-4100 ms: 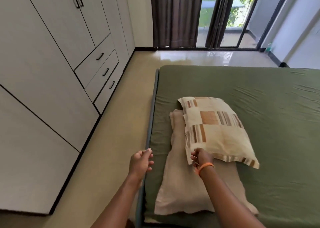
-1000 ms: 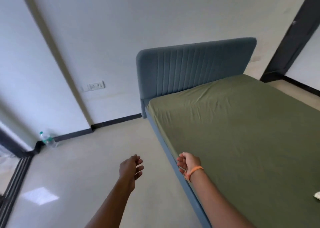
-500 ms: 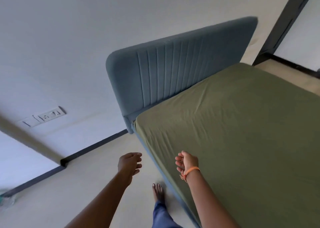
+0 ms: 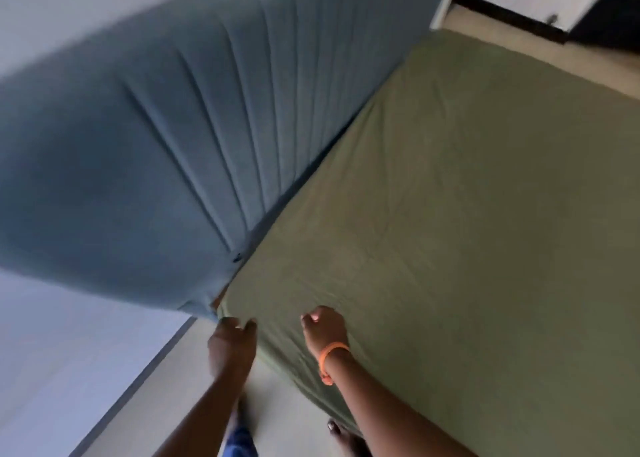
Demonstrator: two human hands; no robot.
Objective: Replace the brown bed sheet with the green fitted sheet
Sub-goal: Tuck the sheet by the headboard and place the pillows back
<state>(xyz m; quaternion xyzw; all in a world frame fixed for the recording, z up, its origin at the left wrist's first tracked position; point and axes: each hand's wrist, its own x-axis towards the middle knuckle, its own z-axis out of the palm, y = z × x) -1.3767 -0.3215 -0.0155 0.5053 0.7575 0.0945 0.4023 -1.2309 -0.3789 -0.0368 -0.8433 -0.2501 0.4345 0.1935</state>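
Left grip [image 4: 232, 335] pinching green fitted sheet [image 4: 467, 231] corner.

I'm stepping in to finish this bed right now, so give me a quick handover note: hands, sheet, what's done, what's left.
Left hand: at the mattress corner by the headboard, fingers curled at the sheet edge; the grip itself is not clear.
Right hand: on top of the green sheet near that corner, fingers curled; whether it pinches fabric is unclear.
Done: green sheet spread over the mattress top; no brown sheet in view.
Left: probably tuck and smooth this corner, which is wrinkled; check the other corners, not all visible here.
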